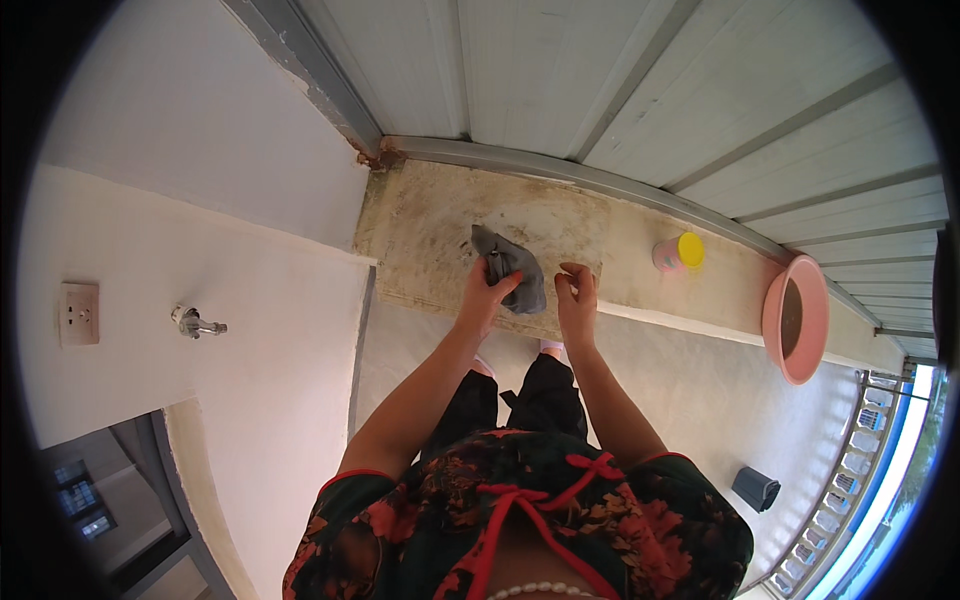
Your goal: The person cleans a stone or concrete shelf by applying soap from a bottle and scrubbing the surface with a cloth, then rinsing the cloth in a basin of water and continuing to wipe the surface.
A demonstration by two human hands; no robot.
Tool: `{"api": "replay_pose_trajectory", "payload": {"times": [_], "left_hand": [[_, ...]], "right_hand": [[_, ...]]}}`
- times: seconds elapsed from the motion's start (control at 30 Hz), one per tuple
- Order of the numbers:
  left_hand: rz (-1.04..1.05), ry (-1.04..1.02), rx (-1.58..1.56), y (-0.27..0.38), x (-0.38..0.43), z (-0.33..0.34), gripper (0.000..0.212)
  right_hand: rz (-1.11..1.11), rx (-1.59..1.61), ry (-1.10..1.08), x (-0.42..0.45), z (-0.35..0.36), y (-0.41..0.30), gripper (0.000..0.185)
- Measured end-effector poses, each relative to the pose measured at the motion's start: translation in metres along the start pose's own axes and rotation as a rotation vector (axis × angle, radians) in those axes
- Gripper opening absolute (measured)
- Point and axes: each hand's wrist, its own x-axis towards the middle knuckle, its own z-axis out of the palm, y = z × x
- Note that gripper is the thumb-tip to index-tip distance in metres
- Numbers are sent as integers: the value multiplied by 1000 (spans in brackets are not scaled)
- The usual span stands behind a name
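My left hand (482, 298) grips a crumpled dark grey cloth (517, 274), with the thumb lying over its near side. The cloth looks bunched up, so its exact kind cannot be told. Below it lies a stained stone slab (427, 225) at the end of a ledge. A short gap to the right of the cloth, my right hand (577, 304) hovers near the slab's edge. Its fingers are loosely curled and apart, and I see nothing between them.
Farther right, a pink canister with a yellow lid (679, 252) stands on the ledge (637, 296). A pink basin (814, 330) holding dark liquid sits beyond it. On the left wall are a tap (196, 322) and a socket (79, 313). A dark bin (756, 489) is near the balustrade (836, 502).
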Motion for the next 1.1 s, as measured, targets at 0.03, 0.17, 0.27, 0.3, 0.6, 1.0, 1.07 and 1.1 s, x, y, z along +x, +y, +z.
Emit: {"api": "replay_pose_trajectory", "payload": {"times": [0.03, 0.17, 0.27, 0.3, 0.6, 1.0, 1.07, 1.1], "left_hand": [[37, 10, 102, 4, -3, -1, 36], [18, -114, 238, -3, -10, 12, 36], [512, -428, 809, 1, -23, 37, 38], [511, -436, 812, 0, -21, 37, 38], [589, -259, 1134, 2, -1, -13, 28], [344, 279, 1610, 35, 17, -148, 56], [332, 220, 1674, 43, 26, -137, 68], [263, 126, 1721, 48, 34, -125, 79]], "right_hand": [[147, 156, -83, -8, 5, -17, 30], [840, 928, -193, -18, 8, -52, 58], [567, 1298, -337, -3, -2, -22, 56], [531, 1304, -340, -1, -6, -20, 52], [160, 822, 151, 32, -43, 22, 35], [-441, -435, 315, 75, -3, 39, 46], [-392, -323, 328, 76, -6, 30, 45], [-395, -325, 334, 79, -11, 29, 45]]}}
